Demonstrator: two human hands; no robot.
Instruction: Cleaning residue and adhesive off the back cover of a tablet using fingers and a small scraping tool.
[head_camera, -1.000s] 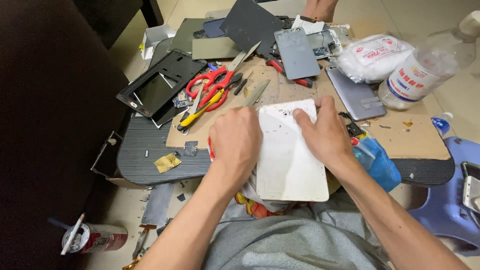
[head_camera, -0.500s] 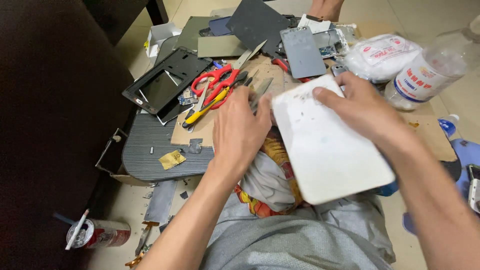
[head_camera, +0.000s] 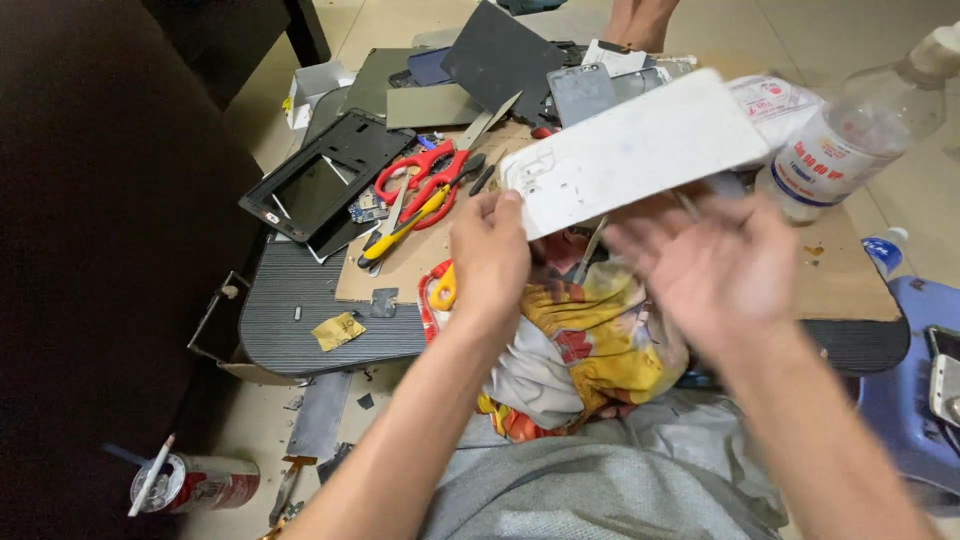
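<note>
Low grey work table (head_camera: 300, 320) lay ahead of both hands, cluttered. White back panel (head_camera: 635, 150) was held up above the table, long axis running from lower left near the left hand up toward the right; inner face toward the camera, far end tilted higher. Left hand (head_camera: 488, 255) pinched the panel's near left corner between thumb and fingers. Right hand (head_camera: 715, 275) was blurred, fingers spread open, palm down, below the panel and holding nothing. Colourful crumpled cloth (head_camera: 585, 335) lay under and between both hands. Clear plastic bottle (head_camera: 850, 135) stood beyond the right hand; contents could not be told. Red can (head_camera: 195, 483) with a stick in it stood on the floor, well left of the left arm. Red-handled scissors (head_camera: 425, 175) lay beyond the left hand.
</note>
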